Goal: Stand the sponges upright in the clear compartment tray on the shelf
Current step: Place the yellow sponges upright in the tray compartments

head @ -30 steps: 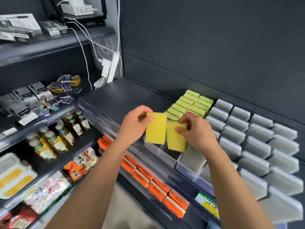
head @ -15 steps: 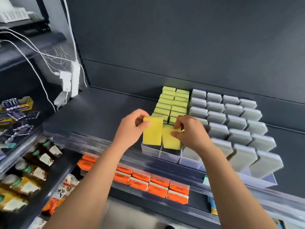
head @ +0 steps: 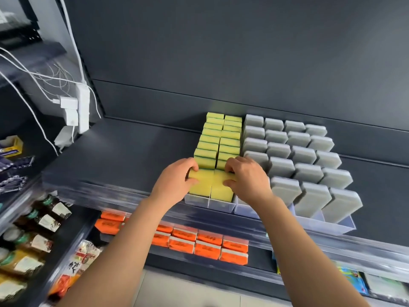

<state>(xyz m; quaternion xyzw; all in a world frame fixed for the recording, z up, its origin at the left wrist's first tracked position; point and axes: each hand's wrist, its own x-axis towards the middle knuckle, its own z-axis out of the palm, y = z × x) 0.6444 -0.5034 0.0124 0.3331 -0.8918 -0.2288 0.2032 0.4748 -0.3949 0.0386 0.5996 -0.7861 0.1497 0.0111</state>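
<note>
**Dark shelf (head: pixel 132 156): a yellow pair entering the front cells**

The left sponge (head: pixel 200 185) and right sponge (head: pixel 221 187) stand side by side, long axes upright, lower ends in the clear tray (head: pixel 219 206), directly beneath the curled fingers. The left hand (head: pixel 174 180) grips one and the right hand (head: pixel 247 180) grips the other. Half a second ago both sat higher.

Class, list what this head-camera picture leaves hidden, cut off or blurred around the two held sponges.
Head view:
1. Upper corners of yellow sponges: covered by left hand and right hand.
2. Clear tray compartment behind right hand: contents hidden.
3. Bottle labels: blurred, unreadable.
</note>
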